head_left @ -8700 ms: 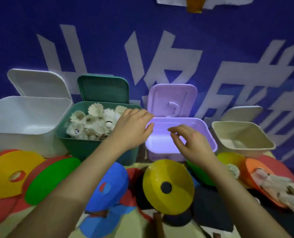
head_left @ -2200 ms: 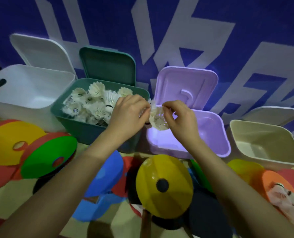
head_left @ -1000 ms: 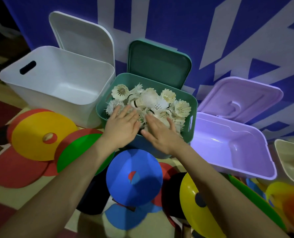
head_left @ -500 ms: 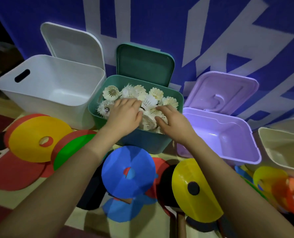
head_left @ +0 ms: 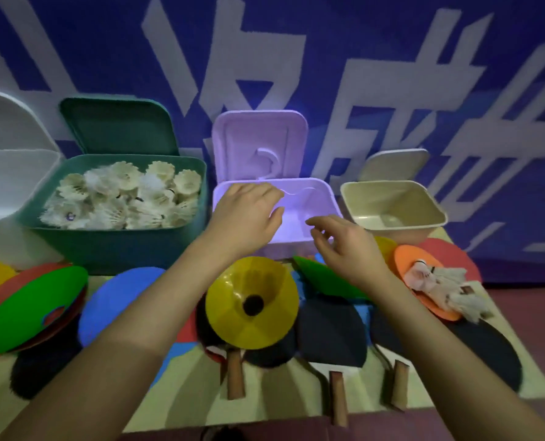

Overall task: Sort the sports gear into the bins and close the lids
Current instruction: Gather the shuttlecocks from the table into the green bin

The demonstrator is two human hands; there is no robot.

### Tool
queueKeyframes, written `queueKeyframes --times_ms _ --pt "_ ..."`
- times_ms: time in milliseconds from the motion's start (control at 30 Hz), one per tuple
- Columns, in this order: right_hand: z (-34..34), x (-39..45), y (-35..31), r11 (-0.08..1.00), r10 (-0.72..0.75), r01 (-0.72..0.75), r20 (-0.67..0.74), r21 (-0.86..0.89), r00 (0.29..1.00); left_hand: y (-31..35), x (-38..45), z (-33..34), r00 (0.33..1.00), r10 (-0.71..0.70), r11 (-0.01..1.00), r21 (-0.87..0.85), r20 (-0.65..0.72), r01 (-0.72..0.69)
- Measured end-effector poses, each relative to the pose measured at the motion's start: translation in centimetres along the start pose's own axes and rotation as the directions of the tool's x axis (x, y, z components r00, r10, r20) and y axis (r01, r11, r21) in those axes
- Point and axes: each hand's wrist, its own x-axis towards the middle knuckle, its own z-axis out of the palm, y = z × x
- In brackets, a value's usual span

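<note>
A green bin (head_left: pixel 118 246) with its lid up is heaped with white shuttlecocks (head_left: pixel 124 195). To its right an empty purple bin (head_left: pixel 325 198) stands open, then a beige bin (head_left: pixel 392 224), also open. My left hand (head_left: pixel 248 214) hovers over the purple bin's front left, fingers spread, holding nothing. My right hand (head_left: pixel 344 240) hangs over that bin's front rim, fingers loosely curled and empty. A few loose shuttlecocks (head_left: pixel 439 281) lie on an orange disc (head_left: pixel 404 265) at the right.
A white bin (head_left: pixel 7 186) sits at far left. Flat cones in yellow (head_left: pixel 252 303), green (head_left: pixel 29 307), blue (head_left: pixel 112 303) and red cover the mat, over several black table tennis paddles (head_left: pixel 331 338) with wooden handles. A blue banner wall (head_left: pixel 360 58) rises behind the bins.
Both hands have left the shuttlecock pile in the green bin and moved right, over the purple bin. The view has swung right, showing the beige bin and the loose shuttlecocks.
</note>
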Motion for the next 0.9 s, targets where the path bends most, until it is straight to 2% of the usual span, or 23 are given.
queueKeyframes --times_ms 233,367,500,700,767,833,900 --pt "-5.8 -7.9 9.4 0.997 0.070 -0.070 -0.020 -0.014 0.997 12.4 2.0 4.0 0.998 0.055 0.994 -0.097 0.032 -0.051" --pt "-7.1 -10.6 13.9 0.992 0.127 -0.128 -0.017 -0.005 0.992 17.2 2.9 6.9 0.985 0.061 0.985 -0.171 0.163 -0.033" --pt "-7.3 -11.4 18.2 0.983 0.184 -0.184 -0.013 -0.019 0.983 19.5 4.4 10.0 0.970 0.086 0.982 -0.186 0.226 -0.043" --pt "-6.3 -11.7 25.1 0.936 0.319 -0.309 0.032 -0.166 0.947 21.5 8.4 15.5 0.943 0.140 0.968 -0.243 0.302 -0.066" --pt "-6.2 -11.9 27.4 0.912 0.362 -0.353 0.000 -0.210 0.932 22.3 9.7 17.2 0.934 0.154 0.965 -0.251 0.322 -0.073" --pt "-6.2 -12.1 29.5 0.869 0.438 -0.431 -0.030 -0.242 0.899 23.3 10.5 19.1 0.919 0.158 0.968 -0.240 0.362 -0.072" --pt "-6.1 -12.1 31.5 0.806 0.548 -0.526 0.004 -0.272 0.837 24.4 11.0 20.8 0.908 0.158 0.969 -0.237 0.389 -0.067"
